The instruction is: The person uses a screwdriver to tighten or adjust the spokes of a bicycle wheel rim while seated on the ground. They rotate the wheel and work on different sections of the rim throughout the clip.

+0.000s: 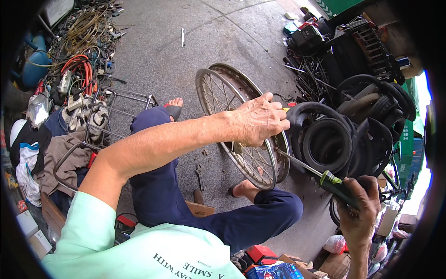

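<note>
My left hand (260,122) is closed at the top of the wheels, with a bit of yellow showing beside its fingers; what it grips is mostly hidden. A spoked bicycle wheel (219,98) leans upright beside a second rim (241,76), both partly behind that hand and forearm. My right hand (360,201) grips a screwdriver (331,180) with a green and black handle, its long shaft angled up-left to the right side of the rim. My bent legs are on either side below the wheels.
Black tyres and tubes (325,142) crowd the right, below piled metal parts (316,74). A metal rack (123,93), tangled cables (83,28) and clothing (58,162) line the left. A wrench (200,179) lies on the grey floor (158,56). Boxes (260,255) sit lower right.
</note>
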